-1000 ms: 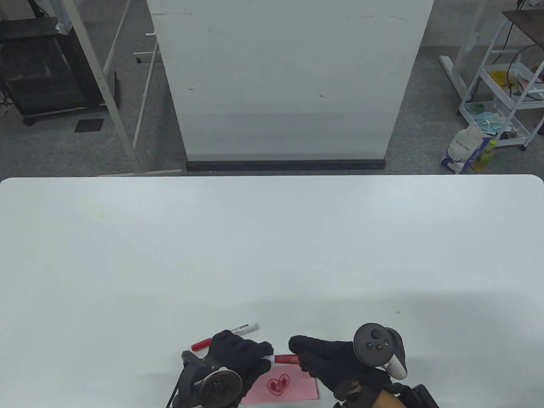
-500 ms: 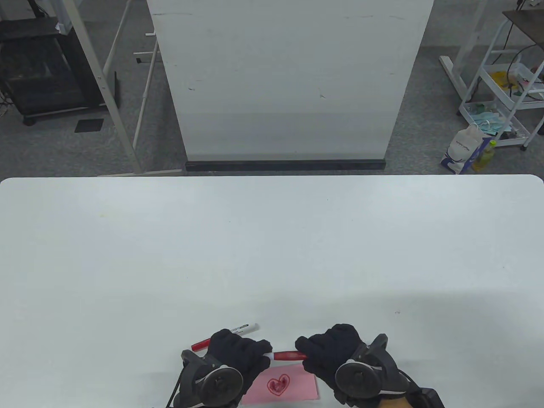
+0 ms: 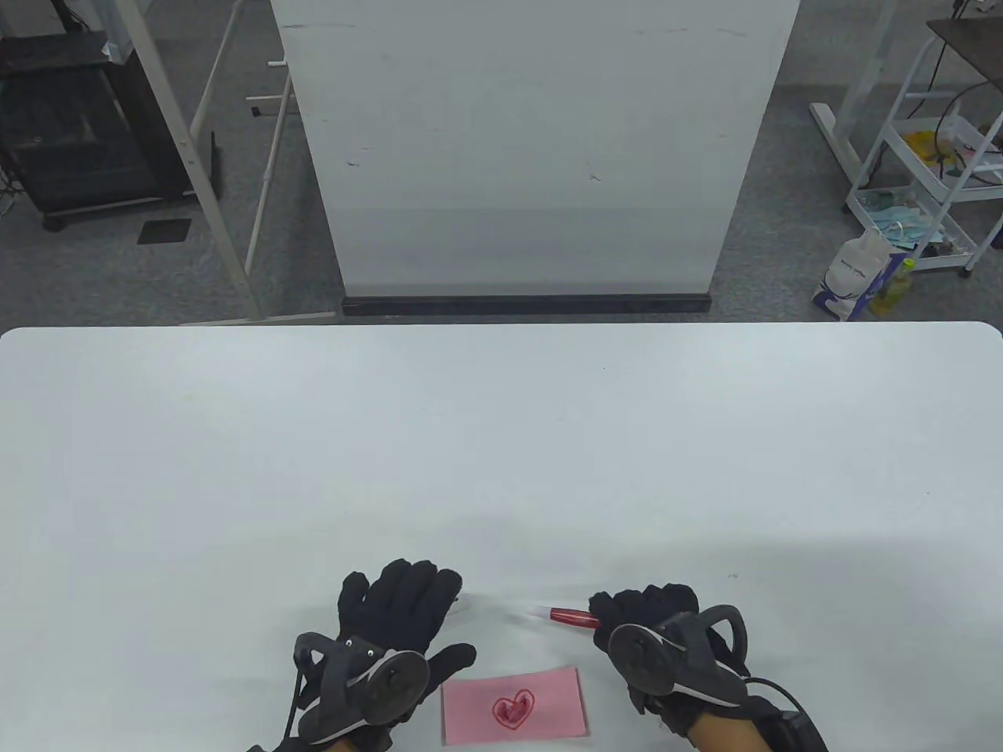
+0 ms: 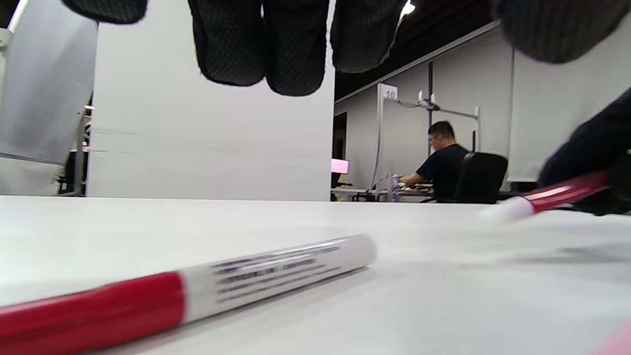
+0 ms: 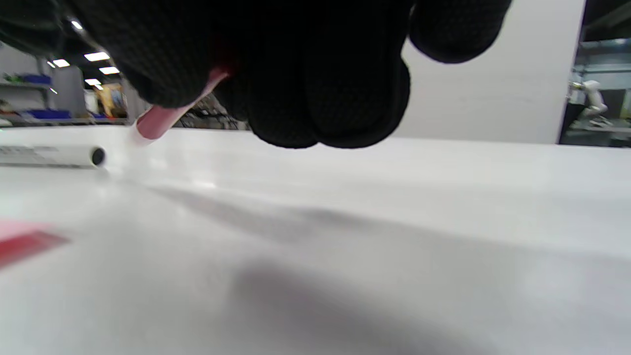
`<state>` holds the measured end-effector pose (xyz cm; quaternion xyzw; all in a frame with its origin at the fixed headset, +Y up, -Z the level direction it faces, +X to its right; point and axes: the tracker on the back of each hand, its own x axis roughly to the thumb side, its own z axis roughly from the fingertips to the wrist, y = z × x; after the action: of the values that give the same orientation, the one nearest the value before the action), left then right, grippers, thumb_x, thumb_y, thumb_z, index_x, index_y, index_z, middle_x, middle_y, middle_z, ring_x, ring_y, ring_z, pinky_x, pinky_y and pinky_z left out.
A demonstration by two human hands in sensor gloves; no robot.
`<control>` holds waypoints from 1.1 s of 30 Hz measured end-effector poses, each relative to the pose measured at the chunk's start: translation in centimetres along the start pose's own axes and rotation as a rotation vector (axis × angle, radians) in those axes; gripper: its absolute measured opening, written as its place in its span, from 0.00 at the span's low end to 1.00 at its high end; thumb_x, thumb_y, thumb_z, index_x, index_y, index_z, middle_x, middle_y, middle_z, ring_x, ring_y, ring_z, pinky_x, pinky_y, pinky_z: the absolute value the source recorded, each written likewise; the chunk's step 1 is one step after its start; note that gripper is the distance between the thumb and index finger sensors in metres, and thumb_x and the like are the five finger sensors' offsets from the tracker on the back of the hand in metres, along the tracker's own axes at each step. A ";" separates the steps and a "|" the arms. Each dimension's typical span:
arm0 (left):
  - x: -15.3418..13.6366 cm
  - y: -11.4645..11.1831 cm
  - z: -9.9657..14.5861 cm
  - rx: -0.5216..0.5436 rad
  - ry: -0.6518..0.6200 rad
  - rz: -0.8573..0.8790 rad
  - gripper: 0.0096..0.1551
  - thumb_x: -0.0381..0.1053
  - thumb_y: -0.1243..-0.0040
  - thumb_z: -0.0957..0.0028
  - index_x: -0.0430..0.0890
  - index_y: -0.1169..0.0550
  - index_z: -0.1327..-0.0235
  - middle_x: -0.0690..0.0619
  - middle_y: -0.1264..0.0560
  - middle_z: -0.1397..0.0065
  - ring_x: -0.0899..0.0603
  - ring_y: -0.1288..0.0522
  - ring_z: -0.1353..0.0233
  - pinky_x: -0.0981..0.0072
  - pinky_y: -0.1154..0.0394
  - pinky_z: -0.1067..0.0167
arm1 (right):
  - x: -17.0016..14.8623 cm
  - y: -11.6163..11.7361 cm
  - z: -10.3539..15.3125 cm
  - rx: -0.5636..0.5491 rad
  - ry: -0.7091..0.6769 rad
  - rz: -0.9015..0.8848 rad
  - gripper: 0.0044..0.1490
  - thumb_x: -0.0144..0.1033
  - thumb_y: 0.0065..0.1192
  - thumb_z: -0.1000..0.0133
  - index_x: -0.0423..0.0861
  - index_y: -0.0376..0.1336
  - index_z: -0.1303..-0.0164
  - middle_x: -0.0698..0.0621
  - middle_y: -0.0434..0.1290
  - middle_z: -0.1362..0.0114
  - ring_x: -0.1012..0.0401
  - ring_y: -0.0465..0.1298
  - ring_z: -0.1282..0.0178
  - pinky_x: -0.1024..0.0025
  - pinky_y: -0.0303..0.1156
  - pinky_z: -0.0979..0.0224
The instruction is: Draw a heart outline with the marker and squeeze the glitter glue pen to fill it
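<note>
left of the paper (image 3: 513, 705), the left hand (image 3: 396, 607) hung flat with fingers straight, holding nothing, over the marker (image 4: 197, 291) on the table (image 3: 501, 439). the paper bore a filled red heart (image 3: 513, 707). right of the paper, the right hand (image 3: 650, 627) curled round the glue pen (image 3: 568, 616), tip pointing left.

In the table view the left hand (image 3: 396, 619) hides most of the marker (image 4: 197, 291); its label is blurred.
</note>
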<state>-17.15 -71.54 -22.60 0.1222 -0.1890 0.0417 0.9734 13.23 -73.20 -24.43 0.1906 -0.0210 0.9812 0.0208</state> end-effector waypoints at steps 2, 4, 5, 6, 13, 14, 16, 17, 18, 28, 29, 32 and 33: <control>-0.5 0.0 0.0 -0.008 0.017 -0.009 0.49 0.77 0.49 0.55 0.55 0.36 0.21 0.45 0.35 0.17 0.33 0.36 0.18 0.19 0.46 0.30 | -0.3 0.6 -0.3 0.049 0.050 0.015 0.30 0.49 0.68 0.51 0.51 0.73 0.39 0.46 0.82 0.42 0.52 0.83 0.51 0.45 0.70 0.35; -0.9 0.1 0.0 -0.014 0.039 -0.009 0.49 0.77 0.49 0.55 0.55 0.35 0.21 0.45 0.35 0.17 0.32 0.36 0.18 0.18 0.46 0.30 | -0.6 1.1 -0.4 0.098 0.092 0.032 0.30 0.49 0.68 0.51 0.51 0.73 0.39 0.46 0.81 0.41 0.52 0.83 0.50 0.45 0.69 0.35; -1.1 0.1 -0.1 -0.015 0.045 -0.007 0.49 0.77 0.49 0.55 0.55 0.35 0.21 0.44 0.35 0.16 0.32 0.37 0.18 0.18 0.46 0.30 | -0.7 1.3 -0.5 0.111 0.107 0.048 0.30 0.49 0.68 0.51 0.51 0.73 0.39 0.46 0.81 0.41 0.51 0.83 0.50 0.45 0.69 0.35; -1.3 0.2 -0.1 -0.016 0.052 -0.007 0.49 0.77 0.49 0.55 0.55 0.35 0.21 0.44 0.35 0.16 0.32 0.37 0.18 0.18 0.46 0.30 | -0.8 1.4 -0.5 0.112 0.115 0.065 0.30 0.50 0.68 0.51 0.51 0.73 0.39 0.46 0.81 0.41 0.51 0.83 0.50 0.45 0.69 0.35; -1.6 0.4 0.0 -0.012 0.072 -0.012 0.49 0.77 0.49 0.55 0.56 0.35 0.21 0.44 0.35 0.16 0.32 0.37 0.18 0.18 0.47 0.30 | -1.2 2.0 -0.7 0.152 0.163 0.178 0.31 0.51 0.69 0.51 0.52 0.73 0.39 0.45 0.80 0.38 0.51 0.82 0.47 0.45 0.69 0.34; -1.6 0.4 0.0 -0.011 0.074 -0.014 0.49 0.77 0.49 0.55 0.56 0.35 0.21 0.44 0.36 0.16 0.32 0.37 0.18 0.18 0.47 0.30 | -1.2 2.0 -0.7 0.159 0.169 0.192 0.31 0.51 0.68 0.51 0.52 0.73 0.38 0.45 0.79 0.37 0.51 0.82 0.46 0.45 0.69 0.34; -1.7 0.4 0.0 -0.010 0.076 -0.018 0.49 0.77 0.49 0.55 0.56 0.36 0.21 0.44 0.36 0.16 0.32 0.37 0.18 0.18 0.47 0.30 | -1.3 2.1 -0.7 0.193 0.198 0.197 0.32 0.52 0.68 0.51 0.54 0.71 0.36 0.44 0.78 0.35 0.50 0.81 0.44 0.44 0.68 0.33; -1.7 0.4 0.0 -0.016 0.077 -0.020 0.49 0.77 0.49 0.55 0.56 0.36 0.21 0.44 0.36 0.15 0.32 0.38 0.17 0.17 0.48 0.30 | -1.4 2.1 -0.6 0.210 0.210 0.190 0.33 0.53 0.67 0.51 0.54 0.70 0.35 0.44 0.77 0.34 0.49 0.80 0.42 0.43 0.67 0.32; -1.7 0.3 0.0 -0.028 0.081 -0.025 0.49 0.77 0.49 0.55 0.56 0.36 0.20 0.44 0.37 0.15 0.31 0.39 0.17 0.17 0.48 0.30 | -1.5 2.2 -0.5 0.228 0.222 0.174 0.35 0.55 0.67 0.51 0.54 0.69 0.33 0.43 0.75 0.31 0.48 0.79 0.40 0.42 0.66 0.31; -2.1 0.2 0.2 -0.081 0.126 -0.038 0.50 0.78 0.50 0.55 0.57 0.38 0.19 0.44 0.40 0.13 0.30 0.43 0.15 0.15 0.51 0.30 | -4.3 1.7 0.4 0.207 0.342 0.082 0.57 0.69 0.56 0.52 0.53 0.43 0.17 0.36 0.43 0.14 0.33 0.49 0.16 0.25 0.45 0.24; -2.1 0.2 0.2 -0.081 0.127 -0.040 0.50 0.78 0.50 0.55 0.57 0.39 0.19 0.44 0.40 0.13 0.30 0.43 0.15 0.15 0.51 0.30 | -4.5 1.7 0.5 0.208 0.355 0.083 0.58 0.70 0.55 0.52 0.53 0.42 0.17 0.36 0.41 0.14 0.33 0.46 0.15 0.25 0.44 0.25; -2.3 0.1 0.3 -0.097 0.136 -0.031 0.51 0.78 0.50 0.56 0.57 0.39 0.19 0.44 0.41 0.13 0.30 0.44 0.15 0.15 0.52 0.30 | -4.8 1.7 0.6 0.223 0.373 0.076 0.61 0.72 0.54 0.53 0.55 0.37 0.17 0.37 0.35 0.15 0.33 0.39 0.15 0.24 0.40 0.25; -2.3 0.1 0.4 -0.102 0.136 -0.029 0.51 0.78 0.50 0.56 0.58 0.39 0.19 0.44 0.41 0.13 0.30 0.44 0.15 0.15 0.52 0.30 | -4.9 1.6 0.6 0.225 0.381 0.068 0.61 0.72 0.54 0.53 0.55 0.36 0.18 0.37 0.33 0.15 0.33 0.37 0.16 0.24 0.38 0.25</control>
<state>-19.41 -71.66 -23.14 0.0720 -0.1225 0.0262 0.9895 17.90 -75.02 -25.74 0.0023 0.0866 0.9958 -0.0302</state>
